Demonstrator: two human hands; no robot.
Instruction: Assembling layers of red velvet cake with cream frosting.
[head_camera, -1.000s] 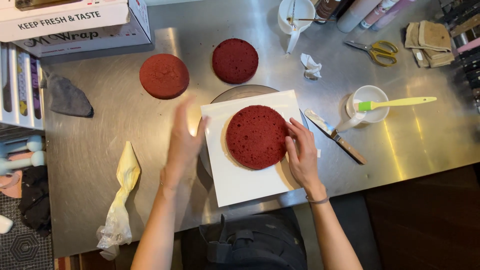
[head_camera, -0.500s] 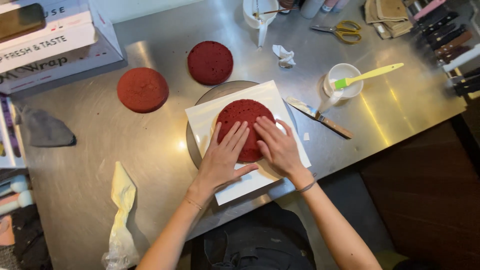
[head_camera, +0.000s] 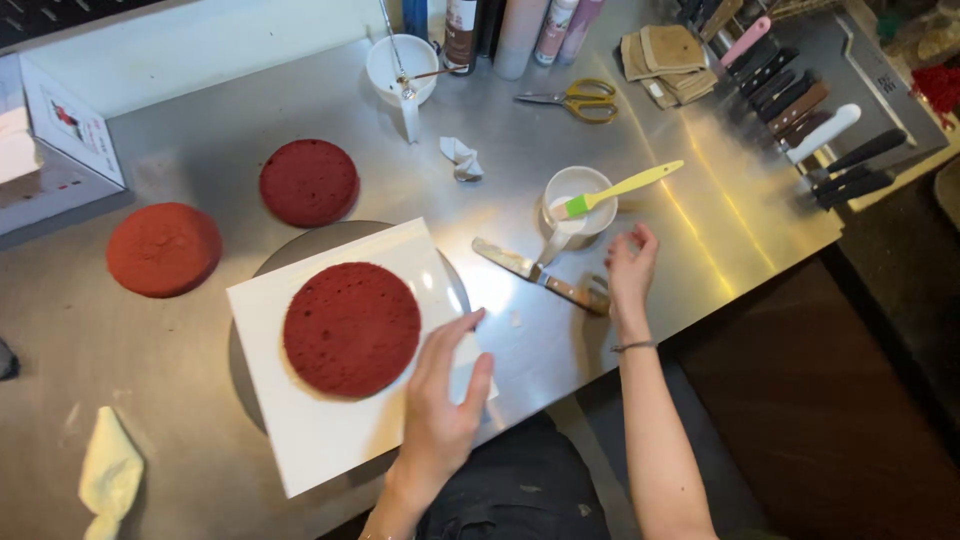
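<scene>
We see the turntable (head_camera: 262, 262) mostly hidden under the white board (head_camera: 330, 440), and the piping bag (head_camera: 108, 472) cut off at the bottom edge. Our left hand (head_camera: 445, 400) lies flat, fingers spread, on the board at four o'clock from the red cake (head_camera: 351, 329) (holding nothing). Our right hand (head_camera: 628, 268) hovers, loosely open, over the spatula's (head_camera: 540, 276) handle.

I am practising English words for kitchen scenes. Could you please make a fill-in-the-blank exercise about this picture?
1. The cake near the left hand lies on a ____ board.
2. ____ red cakes are on the table in all.
3. The right hand is at the handle of the ____.
4. The green brush rests in a white ____.

Missing words: white; three; spatula; cup
</scene>
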